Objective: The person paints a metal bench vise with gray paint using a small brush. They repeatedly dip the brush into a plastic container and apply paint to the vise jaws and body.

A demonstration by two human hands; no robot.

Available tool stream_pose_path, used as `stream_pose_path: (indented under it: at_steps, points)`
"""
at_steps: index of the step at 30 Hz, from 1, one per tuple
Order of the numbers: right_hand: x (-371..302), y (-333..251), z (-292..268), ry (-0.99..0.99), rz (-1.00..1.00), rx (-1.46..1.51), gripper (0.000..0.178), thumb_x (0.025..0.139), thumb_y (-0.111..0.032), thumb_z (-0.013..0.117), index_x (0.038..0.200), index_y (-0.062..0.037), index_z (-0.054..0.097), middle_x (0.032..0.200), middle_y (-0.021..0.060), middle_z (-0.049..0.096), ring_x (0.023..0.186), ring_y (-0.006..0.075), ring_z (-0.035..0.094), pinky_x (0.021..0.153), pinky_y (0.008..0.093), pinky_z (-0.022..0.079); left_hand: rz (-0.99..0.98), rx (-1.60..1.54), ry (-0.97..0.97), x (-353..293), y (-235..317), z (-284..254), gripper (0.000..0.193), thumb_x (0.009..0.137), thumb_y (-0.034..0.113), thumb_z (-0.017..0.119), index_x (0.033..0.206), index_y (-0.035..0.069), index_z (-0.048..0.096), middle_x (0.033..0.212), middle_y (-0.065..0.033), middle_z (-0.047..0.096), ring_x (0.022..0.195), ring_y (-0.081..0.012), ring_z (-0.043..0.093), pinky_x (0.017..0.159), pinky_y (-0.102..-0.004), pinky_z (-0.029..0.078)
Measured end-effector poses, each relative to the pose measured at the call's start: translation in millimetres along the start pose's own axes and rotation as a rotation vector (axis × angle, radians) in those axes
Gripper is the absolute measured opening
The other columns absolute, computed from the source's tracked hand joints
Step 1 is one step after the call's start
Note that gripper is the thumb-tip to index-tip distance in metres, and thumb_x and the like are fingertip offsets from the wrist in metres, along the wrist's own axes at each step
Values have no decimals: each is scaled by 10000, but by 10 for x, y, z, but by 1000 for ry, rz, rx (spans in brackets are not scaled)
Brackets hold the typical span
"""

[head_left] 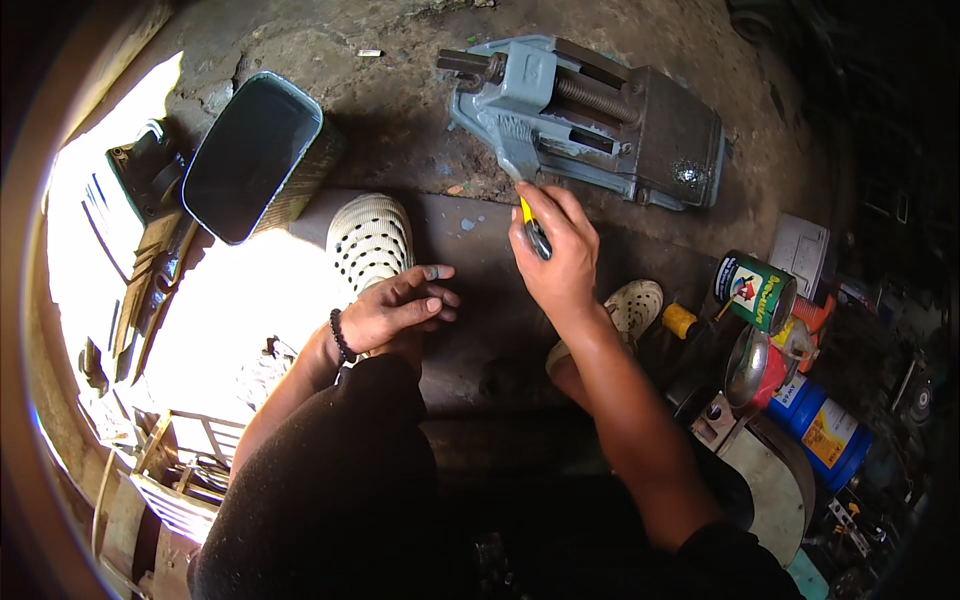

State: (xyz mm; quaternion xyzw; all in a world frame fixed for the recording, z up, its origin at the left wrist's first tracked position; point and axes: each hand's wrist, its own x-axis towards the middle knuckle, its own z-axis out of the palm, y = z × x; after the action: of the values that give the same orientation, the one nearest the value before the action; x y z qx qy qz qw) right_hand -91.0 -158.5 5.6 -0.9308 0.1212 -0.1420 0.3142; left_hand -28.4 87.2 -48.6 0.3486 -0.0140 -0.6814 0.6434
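My right hand [560, 245] is closed round the yellow and black handle of a paintbrush [517, 150]. Its grey-coated bristles touch the near left side of a machine vise [525, 75] lying on the floor. Wet-looking grey paint covers the vise's left end and edges, while its right-hand body [665, 130] looks dark and partly bare. A threaded screw runs along its middle. My left hand [400, 308], with a dark bead bracelet at the wrist, rests over my left leg. Its fingers are loosely bent and apart, with grey smears on them and nothing held.
A cut-open rectangular container [195, 190] stands at the far left, beside dark metal parts [150, 250]. On the right are a green paint can [760, 292], a blue container [825, 435] and scattered tools. My white clogs [370, 240] stand below the vise. A slatted crate [180, 505] is lower left.
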Motion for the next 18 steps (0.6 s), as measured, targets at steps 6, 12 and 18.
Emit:
stream_pose_path:
  at_steps: [6, 12, 18]
  points:
    - [33, 23, 24, -21, 28, 20, 347, 818, -10, 714, 1163, -7, 676, 1051, 178, 639, 913, 359, 663, 797, 407, 538, 49, 9, -29, -8, -34, -41, 567, 1025, 195, 571, 1506, 18, 328, 1299, -136, 591, 1204, -249, 592, 1040, -396, 451]
    - [68, 46, -4, 16, 21, 2, 320, 819, 2, 718, 1139, -4, 691, 1012, 163, 663, 889, 342, 671, 802, 382, 535, 11, -58, -1, -8, -43, -27, 558, 1013, 130, 598, 1494, -2, 348, 1255, -126, 608, 1167, -211, 598, 1017, -357, 473]
    - [-26, -13, -8, -9, 53, 34, 300, 816, 0, 723, 1114, -1, 694, 1009, 161, 674, 885, 332, 680, 793, 379, 541, 47, -21, -20, -13, -37, -32, 545, 1014, 115, 587, 1493, 3, 352, 1267, -126, 600, 1174, -216, 592, 1017, -361, 468]
